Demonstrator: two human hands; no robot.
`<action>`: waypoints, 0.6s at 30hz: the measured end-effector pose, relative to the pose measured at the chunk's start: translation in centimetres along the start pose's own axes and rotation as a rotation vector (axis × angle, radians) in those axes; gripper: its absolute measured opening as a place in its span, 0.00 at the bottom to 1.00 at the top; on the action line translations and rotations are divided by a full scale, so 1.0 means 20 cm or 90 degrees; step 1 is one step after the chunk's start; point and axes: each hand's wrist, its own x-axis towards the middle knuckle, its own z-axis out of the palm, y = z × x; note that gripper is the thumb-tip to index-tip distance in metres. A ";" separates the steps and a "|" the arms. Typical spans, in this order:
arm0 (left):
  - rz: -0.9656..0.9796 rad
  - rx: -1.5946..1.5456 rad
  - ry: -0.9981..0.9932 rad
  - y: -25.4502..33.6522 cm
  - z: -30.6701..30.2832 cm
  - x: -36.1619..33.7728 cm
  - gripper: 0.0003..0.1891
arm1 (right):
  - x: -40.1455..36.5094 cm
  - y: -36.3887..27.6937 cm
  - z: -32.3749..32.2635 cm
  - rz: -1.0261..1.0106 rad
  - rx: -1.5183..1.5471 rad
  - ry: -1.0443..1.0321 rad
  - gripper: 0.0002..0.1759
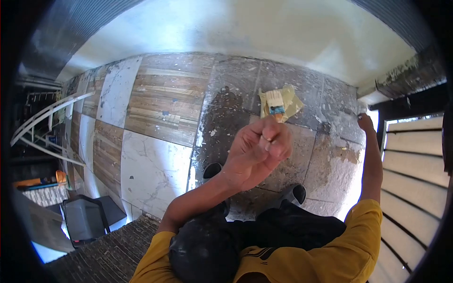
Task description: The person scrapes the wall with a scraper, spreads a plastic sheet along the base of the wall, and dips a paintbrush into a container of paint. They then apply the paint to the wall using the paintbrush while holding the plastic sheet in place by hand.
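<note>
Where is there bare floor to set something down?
Bare: the white marble tile left of the shoes, and the wood-pattern tiles beyond it. Crowded: the dark tiles by the paintbrush on its yellow sheet, below the raised left hand.

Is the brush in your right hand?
No, the right hand is stretched out to the side; the brush is right by the left hand.

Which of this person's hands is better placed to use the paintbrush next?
Left, probably. The left hand is curled shut right at the handle end of the paintbrush. The right hand is stretched far out to the side, well away from it.
</note>
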 end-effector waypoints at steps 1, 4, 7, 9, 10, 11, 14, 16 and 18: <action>0.001 0.009 -0.001 0.01 0.00 0.00 0.14 | 0.03 0.05 0.04 -0.031 -0.006 0.019 0.20; 0.053 0.053 -0.003 0.04 0.03 -0.02 0.15 | 0.14 0.28 0.22 -0.086 -0.008 0.023 0.23; 0.107 0.124 -0.007 0.12 0.08 -0.04 0.15 | 0.22 0.40 0.30 -0.147 -0.004 0.062 0.23; 0.156 0.152 -0.067 0.16 0.10 -0.05 0.14 | 0.19 0.34 0.23 -0.160 0.004 0.045 0.22; 0.170 0.168 -0.059 0.19 0.13 -0.07 0.14 | 0.20 0.35 0.23 -0.187 -0.021 0.095 0.22; 0.180 0.163 -0.053 0.23 0.18 -0.08 0.14 | 0.19 0.31 0.19 -0.157 -0.101 0.098 0.21; 0.191 0.156 -0.044 0.29 0.24 -0.13 0.13 | 0.24 0.35 0.22 -0.113 -0.051 0.181 0.20; 0.296 0.119 -0.218 0.32 0.22 -0.11 0.14 | 0.25 0.34 0.21 -0.175 -0.061 0.238 0.20; 0.299 0.104 -0.222 0.32 0.24 -0.12 0.13 | 0.25 0.31 0.21 -0.237 -0.070 0.297 0.20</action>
